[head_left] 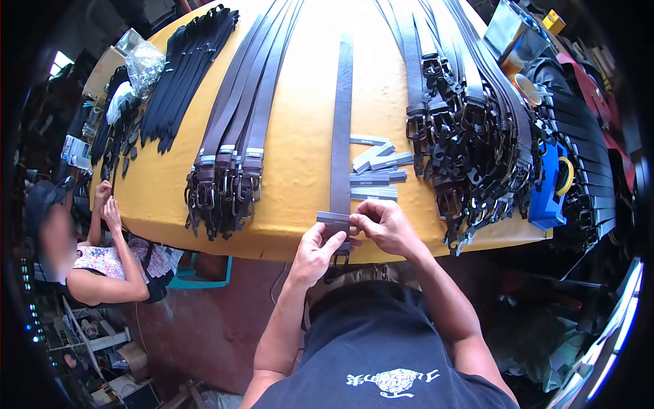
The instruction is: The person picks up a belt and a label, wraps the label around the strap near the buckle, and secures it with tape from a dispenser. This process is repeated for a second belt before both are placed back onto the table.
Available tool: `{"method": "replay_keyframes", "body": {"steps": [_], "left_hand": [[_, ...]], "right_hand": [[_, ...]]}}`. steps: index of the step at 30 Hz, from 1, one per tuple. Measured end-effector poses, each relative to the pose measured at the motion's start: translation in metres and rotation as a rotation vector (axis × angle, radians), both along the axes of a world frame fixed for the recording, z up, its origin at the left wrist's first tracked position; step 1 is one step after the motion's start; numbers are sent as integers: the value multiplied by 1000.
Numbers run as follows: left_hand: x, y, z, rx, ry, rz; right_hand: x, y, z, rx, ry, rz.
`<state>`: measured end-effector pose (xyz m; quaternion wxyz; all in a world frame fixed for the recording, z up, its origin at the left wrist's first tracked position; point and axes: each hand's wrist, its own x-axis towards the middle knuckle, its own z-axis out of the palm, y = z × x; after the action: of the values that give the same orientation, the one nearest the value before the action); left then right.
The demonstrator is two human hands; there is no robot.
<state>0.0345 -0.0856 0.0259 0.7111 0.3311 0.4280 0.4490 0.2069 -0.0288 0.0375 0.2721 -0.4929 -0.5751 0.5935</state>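
A dark leather belt (341, 123) lies lengthwise on the yellow table (300, 163), its buckle end at the near edge. My left hand (315, 253) is closed on the belt just above the buckle, thumb on top. Across the belt lies a grey label strip (333, 218) with small print. The fingers of my right hand (385, 228) are pinched at the strip's right end. Several loose grey label strips (373, 178) are scattered right of the belt, just beyond my right hand.
Bundles of buckled belts lie at left (235, 129) and right (470, 116). Black straps (184, 82) are farther left. A blue tape dispenser (547, 187) stands near the right edge. Another person (112, 273) sits at far left, beside a green stool (197, 273).
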Motion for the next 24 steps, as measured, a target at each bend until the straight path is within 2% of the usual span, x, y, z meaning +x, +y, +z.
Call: {"method": "replay_keyframes", "body": {"steps": [11,14,24], "left_hand": [[4,-5,-1,-3,-8,75],[4,-4,-2,-28,-48,105],[5,-2,-5,-42,-51,127]], "right_hand": [[-3,3,-4,-23,2,41],[-3,4,-2,27,-113,74],[-3,3,3,-7,-74,56]]}}
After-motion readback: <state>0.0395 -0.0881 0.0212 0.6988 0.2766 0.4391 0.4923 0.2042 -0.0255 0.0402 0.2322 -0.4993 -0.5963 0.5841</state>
